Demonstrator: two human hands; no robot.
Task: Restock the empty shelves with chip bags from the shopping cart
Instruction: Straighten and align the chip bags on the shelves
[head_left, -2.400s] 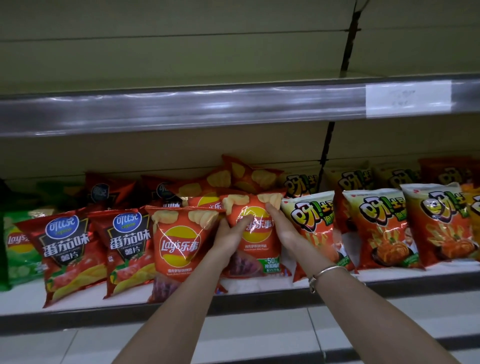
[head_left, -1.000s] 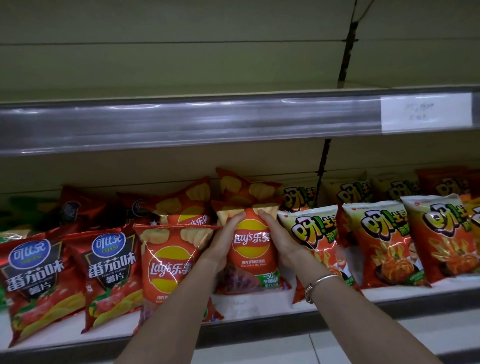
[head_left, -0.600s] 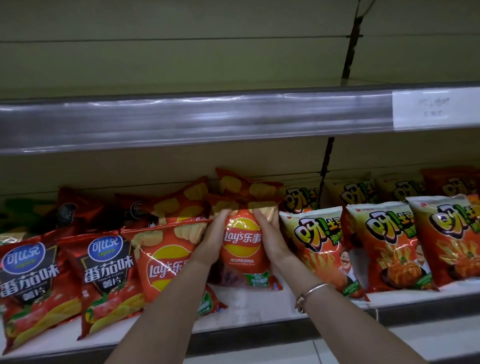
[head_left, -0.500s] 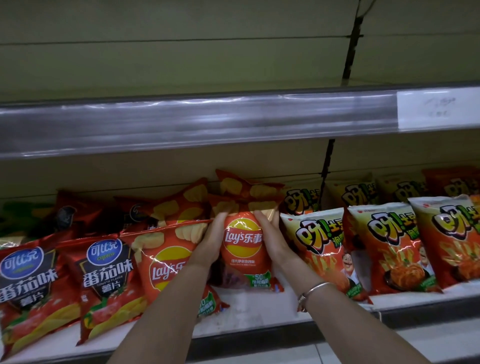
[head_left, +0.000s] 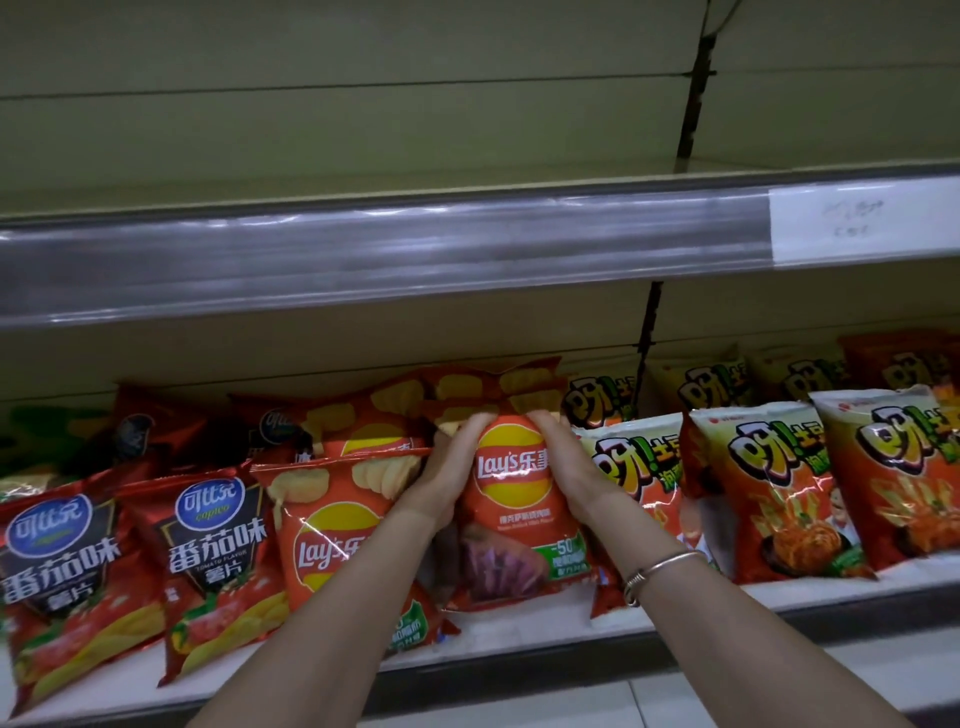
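An orange Lay's chip bag (head_left: 511, 512) stands upright on the lower shelf (head_left: 519, 631), squeezed narrow between my two hands. My left hand (head_left: 447, 470) grips its left side near the top and my right hand (head_left: 563, 467) grips its right side, a silver bangle on that wrist. A second orange Lay's bag (head_left: 332, 535) stands just to the left, touching my left forearm. More Lay's bags lie behind them. The shopping cart is not in view.
Red tomato-flavour bags (head_left: 218, 551) fill the shelf to the left, orange-and-green snack bags (head_left: 779, 483) to the right. The upper shelf (head_left: 363, 249) above holds nothing and carries a white price label (head_left: 862, 221) at its right end.
Both hands have pressed the Lay's bag tighter and pushed it a little deeper onto the shelf. The view has shifted slightly, with the camera closer to the shelf.
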